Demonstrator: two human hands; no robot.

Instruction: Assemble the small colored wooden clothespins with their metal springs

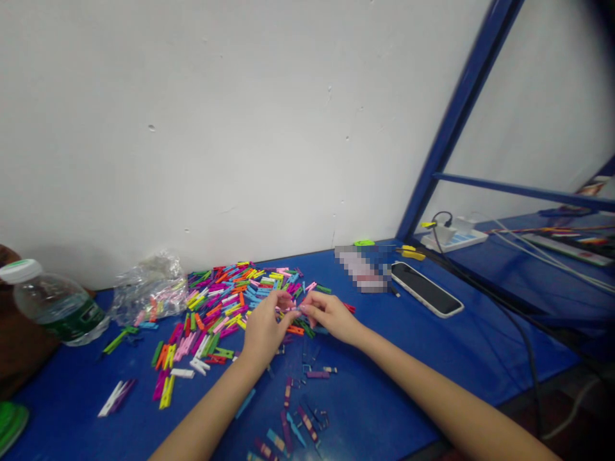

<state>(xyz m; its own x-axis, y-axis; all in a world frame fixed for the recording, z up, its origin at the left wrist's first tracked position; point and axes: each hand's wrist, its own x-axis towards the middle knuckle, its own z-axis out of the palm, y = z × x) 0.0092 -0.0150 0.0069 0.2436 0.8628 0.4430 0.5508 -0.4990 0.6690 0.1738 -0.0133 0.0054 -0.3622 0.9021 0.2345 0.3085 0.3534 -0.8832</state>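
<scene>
1. The left hand [263, 326] and right hand [331, 317] hover together over the blue bench top [375, 378], near its back edge. Their fingers are curled and their fingertips meet on a small pink clothespin [291, 306], pinching it. The fingers hide most of it, so the exact hold cannot be told.
2. Just behind and left of the hands lies a heap of multicoloured mini clothespins [225, 307].
3. Toward the front edge, below the hands, lie loose clothespin halves and small metal springs [302, 416].
4. In the back left corner are a crumpled clear plastic bag [148, 291] and a water bottle [55, 304], lying on its side.
5. Toward the back right corner lies a smartphone [425, 289], face up.
</scene>
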